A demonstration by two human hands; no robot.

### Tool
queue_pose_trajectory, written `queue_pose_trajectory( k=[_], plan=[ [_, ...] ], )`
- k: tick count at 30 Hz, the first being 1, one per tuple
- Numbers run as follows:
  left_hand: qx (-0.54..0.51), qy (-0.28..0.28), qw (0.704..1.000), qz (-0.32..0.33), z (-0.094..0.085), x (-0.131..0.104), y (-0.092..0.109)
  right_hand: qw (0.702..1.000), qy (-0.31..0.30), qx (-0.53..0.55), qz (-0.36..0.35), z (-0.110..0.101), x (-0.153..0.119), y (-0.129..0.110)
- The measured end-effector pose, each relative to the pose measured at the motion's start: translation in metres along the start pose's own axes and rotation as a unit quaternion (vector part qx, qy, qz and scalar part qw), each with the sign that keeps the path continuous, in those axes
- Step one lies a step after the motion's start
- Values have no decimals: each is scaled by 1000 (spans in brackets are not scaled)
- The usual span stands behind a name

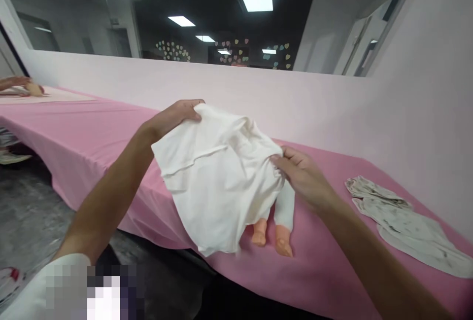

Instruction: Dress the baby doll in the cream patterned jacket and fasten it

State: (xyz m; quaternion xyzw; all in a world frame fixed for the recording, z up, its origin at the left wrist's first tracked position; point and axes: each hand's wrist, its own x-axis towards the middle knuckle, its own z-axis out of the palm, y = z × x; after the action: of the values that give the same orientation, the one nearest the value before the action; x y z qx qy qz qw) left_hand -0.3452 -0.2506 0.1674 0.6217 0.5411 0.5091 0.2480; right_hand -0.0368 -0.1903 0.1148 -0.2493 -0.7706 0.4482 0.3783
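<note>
A cream-white baby garment (218, 182) hangs spread in front of me above a pink-covered table (92, 137). My left hand (175, 115) pinches its upper left corner. At the garment's right edge my right hand (301, 172) grips the cloth. Below the garment a baby doll lies on the table; only its legs (275, 224) in white trousers and its bare feet show, the rest is hidden by the cloth.
Folded patterned baby clothes (402, 224) lie on the table at the right. A pale pink wall rises behind the table with a dark window above. Far left, another person's hand (16, 83) rests on a lighter cloth. The floor lies at the lower left.
</note>
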Motion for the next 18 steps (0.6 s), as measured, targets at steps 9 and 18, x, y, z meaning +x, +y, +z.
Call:
queue_pose_trajectory(
  k=[9, 18],
  plan=[
    [-39, -181, 979, 81, 64, -12, 8, 996, 16, -52, -73, 31, 17, -39],
    [4, -123, 986, 113, 67, -10, 14, 982, 63, -173, -28, 8, -10, -39]
  ],
)
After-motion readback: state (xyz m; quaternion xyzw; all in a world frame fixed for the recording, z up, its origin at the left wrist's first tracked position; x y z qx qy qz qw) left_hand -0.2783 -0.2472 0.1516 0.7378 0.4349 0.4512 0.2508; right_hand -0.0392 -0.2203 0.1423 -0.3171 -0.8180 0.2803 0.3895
